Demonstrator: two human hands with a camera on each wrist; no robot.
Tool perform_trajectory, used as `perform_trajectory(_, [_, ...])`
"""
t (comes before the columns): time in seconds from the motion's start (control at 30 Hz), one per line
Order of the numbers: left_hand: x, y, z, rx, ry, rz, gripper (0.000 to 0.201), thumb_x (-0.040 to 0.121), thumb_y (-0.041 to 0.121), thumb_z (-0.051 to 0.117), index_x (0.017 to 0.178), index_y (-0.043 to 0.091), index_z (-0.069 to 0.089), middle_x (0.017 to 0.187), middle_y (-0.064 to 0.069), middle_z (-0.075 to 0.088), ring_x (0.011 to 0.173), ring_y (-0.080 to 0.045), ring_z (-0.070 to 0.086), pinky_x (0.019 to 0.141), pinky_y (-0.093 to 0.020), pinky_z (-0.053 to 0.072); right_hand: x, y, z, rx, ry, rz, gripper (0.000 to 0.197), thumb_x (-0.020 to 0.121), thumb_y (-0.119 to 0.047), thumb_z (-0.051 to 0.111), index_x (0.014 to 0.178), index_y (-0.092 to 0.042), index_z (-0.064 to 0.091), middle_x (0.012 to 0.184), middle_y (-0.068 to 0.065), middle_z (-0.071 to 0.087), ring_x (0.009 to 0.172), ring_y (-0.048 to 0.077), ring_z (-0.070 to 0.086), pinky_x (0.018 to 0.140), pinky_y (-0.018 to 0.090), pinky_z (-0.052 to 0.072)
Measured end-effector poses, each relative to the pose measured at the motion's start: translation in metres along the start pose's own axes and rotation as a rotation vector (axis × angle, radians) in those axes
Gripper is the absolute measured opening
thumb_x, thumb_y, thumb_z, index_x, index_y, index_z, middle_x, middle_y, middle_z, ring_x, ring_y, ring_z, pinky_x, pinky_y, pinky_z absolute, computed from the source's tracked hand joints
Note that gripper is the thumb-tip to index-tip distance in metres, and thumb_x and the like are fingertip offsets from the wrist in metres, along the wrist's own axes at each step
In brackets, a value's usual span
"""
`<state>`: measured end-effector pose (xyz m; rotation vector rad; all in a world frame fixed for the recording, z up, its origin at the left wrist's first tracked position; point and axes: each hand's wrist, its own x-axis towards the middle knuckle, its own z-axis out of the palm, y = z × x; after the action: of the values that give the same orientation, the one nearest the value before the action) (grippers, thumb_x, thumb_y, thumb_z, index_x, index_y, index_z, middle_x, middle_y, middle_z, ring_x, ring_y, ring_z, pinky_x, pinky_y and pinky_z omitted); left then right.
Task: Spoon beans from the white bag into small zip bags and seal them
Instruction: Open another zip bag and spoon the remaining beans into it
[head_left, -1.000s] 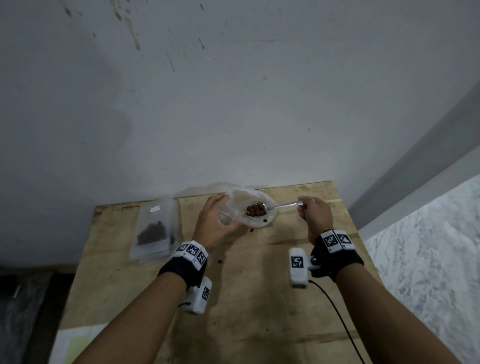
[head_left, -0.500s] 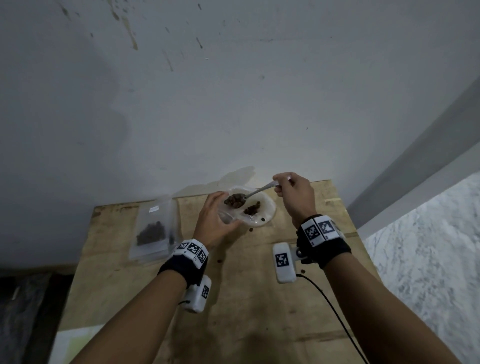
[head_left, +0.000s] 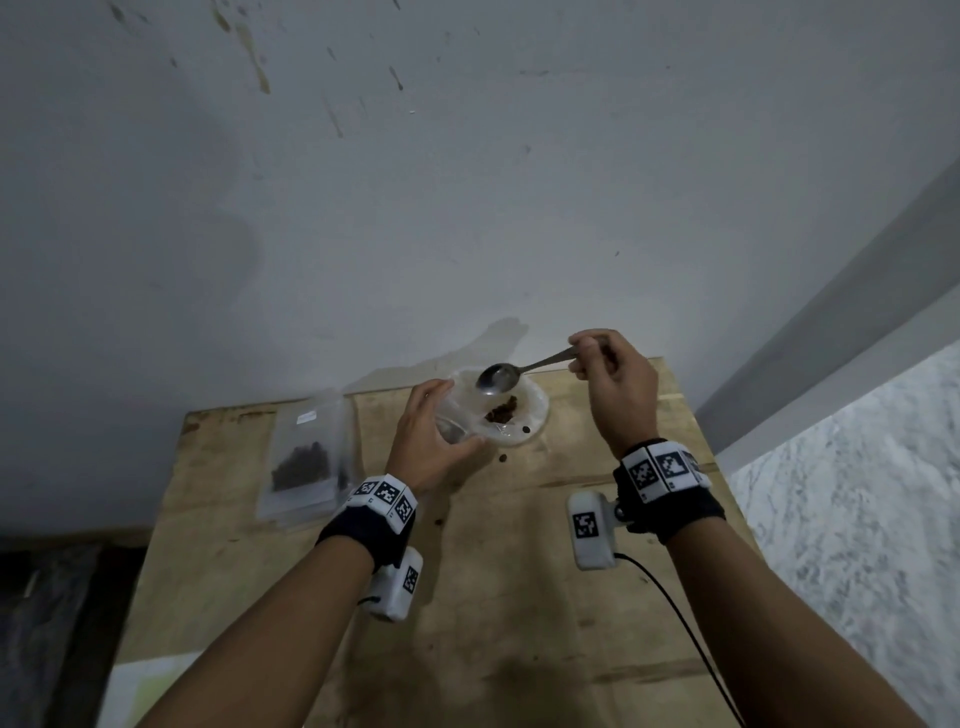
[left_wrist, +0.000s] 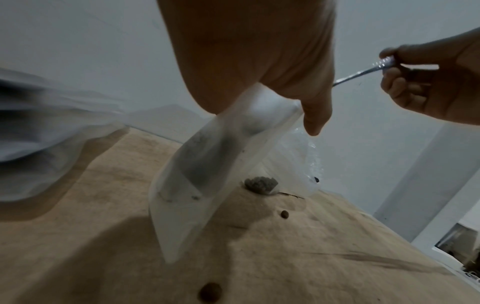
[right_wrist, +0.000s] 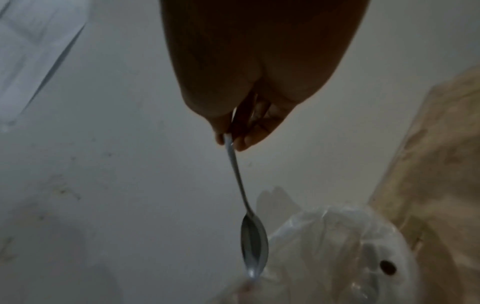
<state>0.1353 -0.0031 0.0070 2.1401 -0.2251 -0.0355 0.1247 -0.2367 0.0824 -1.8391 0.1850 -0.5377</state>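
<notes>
My left hand (head_left: 453, 415) grips a small clear zip bag (head_left: 451, 430) by its mouth, hanging tilted above the table in the left wrist view (left_wrist: 207, 181). Just right of it lies the white bag (head_left: 535, 410), open, with a small heap of brown beans (head_left: 501, 411) inside. My right hand (head_left: 579, 358) pinches the handle of a metal spoon (head_left: 498, 378). The spoon's bowl is empty and hovers over the white bag beside the zip bag's mouth. The right wrist view shows the spoon (right_wrist: 253, 251) pointing down at the white bag (right_wrist: 337, 242).
A stack of zip bags filled with beans (head_left: 304, 457) lies at the back left of the wooden table (head_left: 519, 597). Loose beans (head_left: 503, 458) are scattered on the wood near the white bag. A wall runs right behind the table; its right edge drops to a marble floor.
The spoon went from scooping in the white bag to the zip bag's mouth carrying beans; now it is empty and raised slightly to the right. My left hand stayed in place.
</notes>
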Motion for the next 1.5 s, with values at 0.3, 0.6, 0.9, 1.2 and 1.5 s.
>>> perform_trajectory(0.3, [0.005, -0.007, 0.004, 0.059, 0.013, 0.027, 0.078, 0.074, 0.029, 0.086, 0.141, 0.012, 0.050, 0.141, 0.004, 0.042, 0.123, 0.001, 0.038, 0.095, 0.005, 0.023, -0.018, 0.042, 0.004, -0.315, -0.138, -0.221, 0.013, 0.091, -0.010, 0.067, 0.100, -0.014, 0.077, 0.089, 0.000, 0.071, 0.078, 0.007, 0.065, 0.073, 0.015, 0.049])
perform_trajectory(0.6, [0.010, 0.004, 0.003, 0.111, -0.012, 0.142, 0.080, 0.075, 0.023, 0.085, 0.144, 0.013, 0.048, 0.143, 0.005, 0.043, 0.126, 0.001, 0.040, 0.103, 0.000, 0.025, -0.028, 0.062, 0.012, -0.307, -0.223, -0.188, 0.019, 0.092, -0.011, 0.067, 0.107, -0.018, 0.077, 0.097, -0.002, 0.071, 0.087, 0.012, 0.066, 0.078, 0.024, 0.053])
perform_trajectory(0.9, [0.007, 0.003, 0.003, 0.143, -0.024, 0.166, 0.080, 0.074, 0.024, 0.085, 0.144, 0.012, 0.048, 0.144, 0.005, 0.042, 0.129, -0.002, 0.041, 0.102, 0.001, 0.025, -0.032, 0.085, 0.013, -0.106, 0.024, 0.384, 0.018, 0.094, -0.024, 0.063, 0.102, -0.016, 0.077, 0.079, 0.002, 0.075, 0.077, 0.014, 0.072, 0.080, 0.034, 0.060])
perform_trajectory(1.2, [0.001, -0.003, 0.001, 0.128, -0.007, 0.128, 0.075, 0.073, 0.023, 0.084, 0.140, 0.012, 0.051, 0.142, 0.004, 0.044, 0.128, -0.003, 0.041, 0.107, -0.010, 0.029, -0.043, 0.092, 0.020, 0.297, 0.009, 0.896, 0.015, 0.091, -0.007, 0.062, 0.084, -0.008, 0.075, 0.084, 0.018, 0.073, 0.067, 0.021, 0.066, 0.067, 0.029, 0.057])
perform_trajectory(1.5, [0.000, -0.004, 0.000, 0.102, 0.031, 0.092, 0.070, 0.074, 0.018, 0.081, 0.138, 0.012, 0.053, 0.139, 0.002, 0.046, 0.125, -0.006, 0.044, 0.106, -0.018, 0.032, -0.031, 0.077, 0.000, 0.303, 0.111, 0.785, 0.019, 0.095, -0.005, 0.054, 0.092, -0.002, 0.073, 0.076, 0.015, 0.067, 0.066, 0.019, 0.064, 0.061, 0.022, 0.056])
